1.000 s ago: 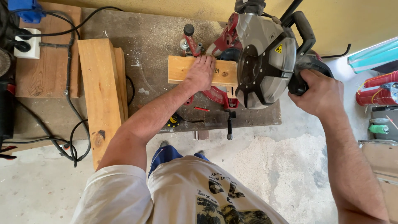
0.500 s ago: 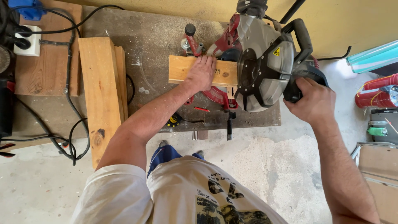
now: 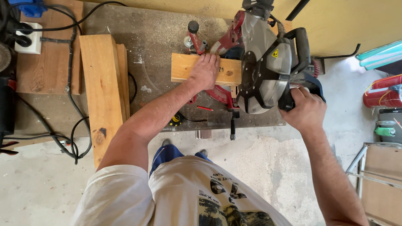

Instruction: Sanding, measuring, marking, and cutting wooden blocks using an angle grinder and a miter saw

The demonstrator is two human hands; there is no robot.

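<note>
A red and grey mitre saw [image 3: 264, 67] stands on a dusty workbench [image 3: 159, 37]. A short wooden plank [image 3: 184, 69] lies across the saw's bed against the fence. My left hand [image 3: 205, 71] presses flat on the plank, just left of the blade guard. My right hand [image 3: 305, 111] grips the saw's black handle [image 3: 299, 62] at the right. The blade itself is hidden under the grey guard.
Two long wooden beams [image 3: 102, 92] lie on the bench at the left, with black cables [image 3: 71, 125] and a white power strip [image 3: 29, 39] beside them. A yellow tape measure [image 3: 176, 120] sits near the bench's front edge. Red canisters [image 3: 383, 96] stand on the floor at the right.
The saw head has shifted slightly with my right hand on its handle. My left hand stays on the plank.
</note>
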